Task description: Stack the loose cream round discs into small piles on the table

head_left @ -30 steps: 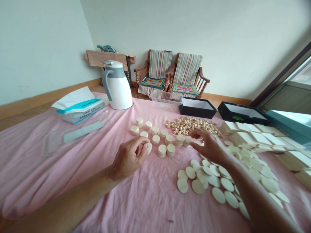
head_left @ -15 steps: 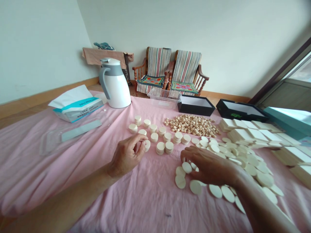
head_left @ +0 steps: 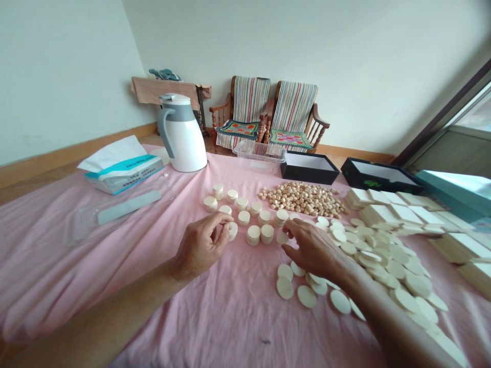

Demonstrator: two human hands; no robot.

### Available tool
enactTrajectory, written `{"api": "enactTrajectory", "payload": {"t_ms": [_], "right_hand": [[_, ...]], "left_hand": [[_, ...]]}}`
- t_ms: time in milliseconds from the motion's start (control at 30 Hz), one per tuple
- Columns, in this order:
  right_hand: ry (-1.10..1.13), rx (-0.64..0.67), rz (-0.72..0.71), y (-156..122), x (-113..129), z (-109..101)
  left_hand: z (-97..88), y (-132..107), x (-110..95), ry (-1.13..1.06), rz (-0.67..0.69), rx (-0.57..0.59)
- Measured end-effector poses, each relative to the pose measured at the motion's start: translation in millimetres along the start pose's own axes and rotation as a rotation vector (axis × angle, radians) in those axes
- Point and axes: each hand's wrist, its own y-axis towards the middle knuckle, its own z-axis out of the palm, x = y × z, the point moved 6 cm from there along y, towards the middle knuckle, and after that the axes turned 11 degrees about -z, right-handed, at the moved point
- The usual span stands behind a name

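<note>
My left hand (head_left: 201,244) is shut on a short stack of pale wooden discs (head_left: 232,231), gripping it between thumb and fingers. My right hand (head_left: 313,250) reaches in from the right, its thumb and fingertips holding a single disc (head_left: 282,238) on edge. Next to that disc stand several short disc stacks (head_left: 260,230) in rows on the pink cloth (head_left: 153,306). Many loose discs (head_left: 307,296) lie flat and overlapping below and to the right of my right hand. Beyond the stacks lies a heap of small round beads (head_left: 303,199).
A white thermos jug (head_left: 183,140), a tissue pack (head_left: 123,168) and a clear plastic tray (head_left: 115,214) stand at the left. Behind are a clear box (head_left: 260,157) and two black open boxes (head_left: 309,167). Cream rectangular pieces (head_left: 391,214) cover the right.
My right hand has moved up and left from the loose discs to the stacks, and a disc now shows at its fingertips. My left hand has stayed in place with its discs.
</note>
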Motion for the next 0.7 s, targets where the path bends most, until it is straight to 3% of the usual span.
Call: {"api": "enactTrajectory", "payload": {"t_ms": [133,267,400,567,700], "right_hand": [[0.094,0.020,-0.027,-6,5,-14],[0.349,0.240,-0.282,-21,33,-22],[0.307,0.344,-0.360,-33,50,-17],[0.188,0.331,-0.371,-37,58,-4],[0.197,0.292,-0.349,-33,53,-10]], "left_hand": [[-0.8,0,-1,-0.001,-0.014,0.001],[-0.7,1,-2,0.004,-0.012,0.008],[1.5,0,1,0.016,-0.026,0.023],[3.5,-1,3,0.020,-0.028,0.027],[3.2,0,2,0.016,-0.021,0.030]]}}
